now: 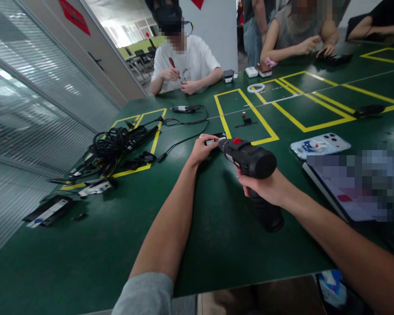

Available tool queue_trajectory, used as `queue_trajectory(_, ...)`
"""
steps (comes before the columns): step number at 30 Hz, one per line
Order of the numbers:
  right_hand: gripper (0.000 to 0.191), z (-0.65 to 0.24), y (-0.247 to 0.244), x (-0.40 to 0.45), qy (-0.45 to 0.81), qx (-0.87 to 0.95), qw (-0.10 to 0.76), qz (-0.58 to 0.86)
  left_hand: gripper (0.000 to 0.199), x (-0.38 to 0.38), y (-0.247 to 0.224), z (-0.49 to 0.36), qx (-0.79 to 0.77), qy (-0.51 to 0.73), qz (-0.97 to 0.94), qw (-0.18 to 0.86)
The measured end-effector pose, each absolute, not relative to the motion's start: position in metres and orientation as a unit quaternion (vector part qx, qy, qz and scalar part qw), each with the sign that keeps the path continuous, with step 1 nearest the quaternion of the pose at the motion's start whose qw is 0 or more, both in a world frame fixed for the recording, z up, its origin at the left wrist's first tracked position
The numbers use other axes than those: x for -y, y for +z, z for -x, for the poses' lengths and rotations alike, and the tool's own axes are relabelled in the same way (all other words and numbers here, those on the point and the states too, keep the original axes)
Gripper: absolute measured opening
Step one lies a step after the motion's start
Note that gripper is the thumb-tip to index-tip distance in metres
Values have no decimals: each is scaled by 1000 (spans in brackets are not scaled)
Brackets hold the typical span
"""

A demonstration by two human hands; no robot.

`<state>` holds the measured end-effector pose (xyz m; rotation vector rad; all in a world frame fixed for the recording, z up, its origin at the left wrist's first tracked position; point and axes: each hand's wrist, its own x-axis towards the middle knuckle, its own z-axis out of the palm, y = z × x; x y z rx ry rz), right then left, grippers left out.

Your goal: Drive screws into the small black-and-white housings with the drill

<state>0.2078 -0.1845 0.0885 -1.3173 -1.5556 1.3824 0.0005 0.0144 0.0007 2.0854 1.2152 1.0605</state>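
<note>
My right hand [271,187] is wrapped round the handle of a black cordless drill [249,158] with a red switch on top. The drill points forward and left, its chuck close to my left fingers. With its fingers closed, my left hand [201,150] holds a small dark piece with a whitish face [211,141] down on the green table [230,249]. The drill's front end meets or overlaps this piece; whether the bit touches it, I cannot tell. Just beyond my left hand, a thin black cable [184,141] ends in a plug.
Tangled black cables [113,146] lie to the left, near a black tray-like part [51,210]. A phone [320,145] and a notebook-like object [344,192] are at right. Yellow tape [265,124] marks rectangles. Across the table, a person in white [197,54] holds a screwdriver [172,62].
</note>
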Motion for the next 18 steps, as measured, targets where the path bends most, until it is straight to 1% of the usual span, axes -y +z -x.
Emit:
queue_trajectory(8, 4, -206, 98, 187, 525, 595, 319, 518, 27, -15, -1, 0, -437, 386, -773, 249)
queue_trajectory(12, 4, -206, 100, 188, 522, 595, 316, 522, 25, -16, -1, 1, -426, 386, -780, 247)
queue_trajectory(18, 4, -207, 100, 187, 523, 591, 313, 528, 27, -13, 3, 1, -426, 365, -786, 260)
